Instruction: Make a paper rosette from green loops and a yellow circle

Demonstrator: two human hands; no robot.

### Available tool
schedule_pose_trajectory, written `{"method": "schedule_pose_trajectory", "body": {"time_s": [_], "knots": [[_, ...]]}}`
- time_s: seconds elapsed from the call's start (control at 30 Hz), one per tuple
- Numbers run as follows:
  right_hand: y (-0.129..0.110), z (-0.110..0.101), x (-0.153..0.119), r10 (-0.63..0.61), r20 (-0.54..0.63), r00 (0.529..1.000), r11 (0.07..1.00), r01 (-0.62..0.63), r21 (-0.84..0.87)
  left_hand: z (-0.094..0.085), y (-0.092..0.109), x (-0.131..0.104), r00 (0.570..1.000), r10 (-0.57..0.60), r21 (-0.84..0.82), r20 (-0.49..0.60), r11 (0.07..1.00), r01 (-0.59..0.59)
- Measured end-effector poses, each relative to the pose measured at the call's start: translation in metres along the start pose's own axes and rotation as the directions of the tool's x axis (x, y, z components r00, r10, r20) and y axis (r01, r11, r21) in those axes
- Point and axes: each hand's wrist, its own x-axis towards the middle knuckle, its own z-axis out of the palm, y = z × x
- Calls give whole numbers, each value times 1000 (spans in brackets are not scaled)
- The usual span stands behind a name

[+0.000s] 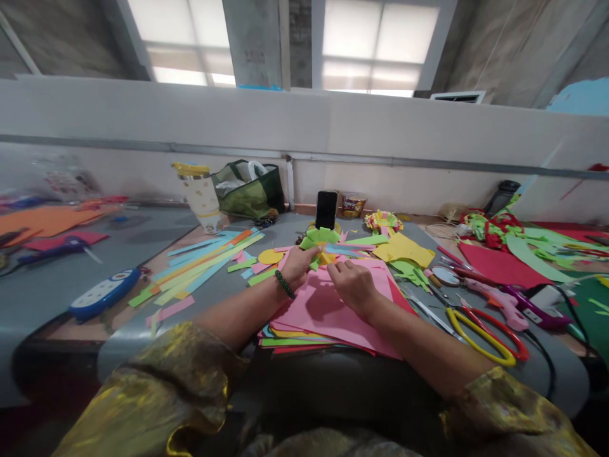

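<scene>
- Cup: bore lettering, too blurred to read.
- Left hand: fingers clamped on green paper, partly hidden.
- Right hand: fingers bent; grip could not be told.

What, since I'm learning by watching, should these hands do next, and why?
I'd probably bring the right hand to the near edge of the bright green, petalled paper piece and steady it there: the left hand pinches that piece, while the right fingers are bent close by, over the rectangular pink paper sheets. Whether they grip anything is too small to tell.
</scene>
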Motion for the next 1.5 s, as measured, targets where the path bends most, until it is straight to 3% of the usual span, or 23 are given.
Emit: {"method": "schedule_pose_trajectory", "body": {"time_s": [0.43, 0.7, 0.83, 1.0, 1.17, 1.3, 1.5], "knots": [[-1, 0, -1, 22, -16, 1000, 998, -21, 55, -1, 1, 1, 999, -34, -19, 7, 999, 34], [-2, -2, -1, 148, 22, 989, 948, -148, 283, -1, 3, 2, 1000, -27, -40, 6, 999, 27], [3, 6, -1, 294, 73, 953, 813, -290, 505, -1, 4, -1, 1000, -10, -43, -4, 999, 9], [15, 16, 6, 390, 243, 888, 464, -417, 782, 0, 5, -4, 1000, 7, -41, 12, 999, -6], [18, 18, 9, 385, 391, 836, 164, -479, 862, 0, 5, -5, 1000, 26, -42, 9, 999, -26], [18, 18, 10, 399, 438, 806, 69, -502, 862, -1, 3, -4, 1000, 27, -27, 8, 999, -27], [19, 8, 9, 401, 446, 800, 66, -511, 857, -4, 6, 1, 999, 35, 4, -6, 999, -35]]}}
